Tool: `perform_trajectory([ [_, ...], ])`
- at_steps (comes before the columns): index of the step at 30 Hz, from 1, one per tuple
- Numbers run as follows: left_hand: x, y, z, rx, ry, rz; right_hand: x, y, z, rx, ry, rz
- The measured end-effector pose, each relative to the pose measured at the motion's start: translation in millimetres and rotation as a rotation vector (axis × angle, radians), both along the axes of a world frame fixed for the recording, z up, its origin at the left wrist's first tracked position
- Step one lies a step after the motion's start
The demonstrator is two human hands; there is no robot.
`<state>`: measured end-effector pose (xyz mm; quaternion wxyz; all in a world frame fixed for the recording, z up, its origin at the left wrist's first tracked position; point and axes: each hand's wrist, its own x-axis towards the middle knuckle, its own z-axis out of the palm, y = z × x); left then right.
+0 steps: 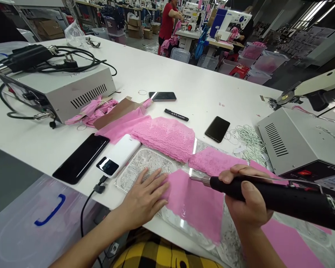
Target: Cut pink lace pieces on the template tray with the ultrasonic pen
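Three phones [217, 129] and a lace stack [167, 137] lie beyond or left of the pink cloth [197, 208] on the marbled board [152, 163] — left hand [145, 199] spread open at the cloth's edge, right hand [249, 203] gripping a black tool [290, 199].

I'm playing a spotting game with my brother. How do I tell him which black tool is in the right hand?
Start at the big white table and go to its near edge, where a flat pink piece of fabric lies. The right hand there grips the thick black tool, its thin metal tip pointing left. The other black tool rests on a grey box; nobody holds it.
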<state>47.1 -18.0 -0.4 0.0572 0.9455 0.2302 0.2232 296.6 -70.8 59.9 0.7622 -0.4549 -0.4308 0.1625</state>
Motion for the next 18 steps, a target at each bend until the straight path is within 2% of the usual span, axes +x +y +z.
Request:
perform_trajectory([
  [12, 0, 0, 1.7, -0.027, -0.017, 0.005, 0, -2, 3.0, -0.046, -0.005, -0.01],
  [18, -8, -3, 7.6, -0.021, -0.026, -0.025, -3, 8, 2.6, -0.033, 0.006, -0.028],
])
